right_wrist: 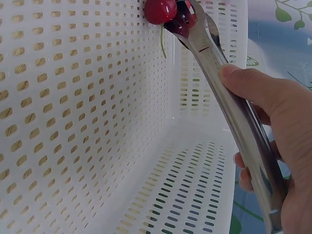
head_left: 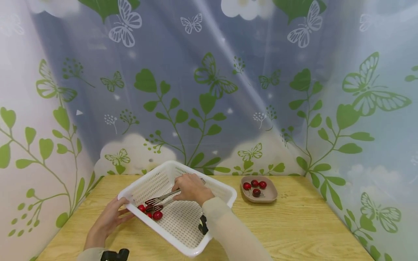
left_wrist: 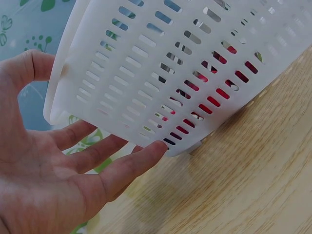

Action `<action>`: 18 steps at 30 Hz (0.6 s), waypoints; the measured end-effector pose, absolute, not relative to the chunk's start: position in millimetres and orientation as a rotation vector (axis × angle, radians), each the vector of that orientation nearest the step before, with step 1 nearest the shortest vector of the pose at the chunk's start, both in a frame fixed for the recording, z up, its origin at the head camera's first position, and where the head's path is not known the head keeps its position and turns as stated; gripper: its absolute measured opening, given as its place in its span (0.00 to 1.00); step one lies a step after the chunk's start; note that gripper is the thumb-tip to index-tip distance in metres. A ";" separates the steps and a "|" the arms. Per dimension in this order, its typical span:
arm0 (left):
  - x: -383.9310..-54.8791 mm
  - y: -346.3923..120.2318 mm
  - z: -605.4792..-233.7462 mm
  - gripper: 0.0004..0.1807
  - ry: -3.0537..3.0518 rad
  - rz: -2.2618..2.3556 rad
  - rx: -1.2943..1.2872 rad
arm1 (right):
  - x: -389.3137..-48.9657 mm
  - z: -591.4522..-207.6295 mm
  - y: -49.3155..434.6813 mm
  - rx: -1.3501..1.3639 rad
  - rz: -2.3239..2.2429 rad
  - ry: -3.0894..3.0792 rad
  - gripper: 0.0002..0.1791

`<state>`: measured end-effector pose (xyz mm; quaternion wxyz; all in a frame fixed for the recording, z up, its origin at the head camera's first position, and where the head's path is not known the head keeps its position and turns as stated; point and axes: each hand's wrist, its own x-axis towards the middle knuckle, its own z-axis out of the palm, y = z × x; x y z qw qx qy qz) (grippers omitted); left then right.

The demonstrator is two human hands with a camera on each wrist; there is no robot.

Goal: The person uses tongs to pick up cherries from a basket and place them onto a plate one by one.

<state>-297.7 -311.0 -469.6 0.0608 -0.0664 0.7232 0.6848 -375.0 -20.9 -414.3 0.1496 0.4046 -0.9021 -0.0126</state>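
Observation:
A white perforated plastic basket (head_left: 183, 221) stands on the table. My left hand (head_left: 109, 217) grips its left corner, thumb over the rim and fingers against the outside wall, as the left wrist view shows. My right hand (head_left: 192, 188) reaches inside and holds metal tongs (right_wrist: 229, 102), their tips pointing to the basket's left end. Several red cherries (head_left: 158, 215) lie there, around the tips. In the right wrist view one cherry (right_wrist: 160, 10) with a green stem is beside the tips; whether the tongs pinch a cherry I cannot tell.
To the right of the basket, a small brown square dish (head_left: 270, 197) holds several cherries (head_left: 247, 186). Both stand on a light wooden table (head_left: 294, 228). A curtain (head_left: 248, 108) printed with leaves and butterflies hangs behind the table and along both sides.

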 end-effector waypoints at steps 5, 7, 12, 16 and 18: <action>-297.2 -310.6 -467.8 0.34 2.193 2.059 -0.195 | -376.0 -413.7 -21.8 1.156 -0.031 -2.599 0.14; -297.6 -310.6 -467.6 0.34 2.197 2.055 -0.191 | -375.9 -412.8 -22.0 1.152 -0.022 -2.599 0.14; -298.2 -311.0 -468.1 0.34 2.191 2.062 -0.200 | -375.6 -410.8 -23.0 1.160 -0.015 -2.580 0.14; -298.2 -311.3 -469.7 0.34 2.180 2.079 -0.206 | -374.7 -408.9 -24.4 1.167 -0.008 -2.572 0.14; -298.4 -311.6 -470.3 0.34 2.176 2.086 -0.205 | -374.0 -407.2 -25.1 1.164 -0.002 -2.574 0.14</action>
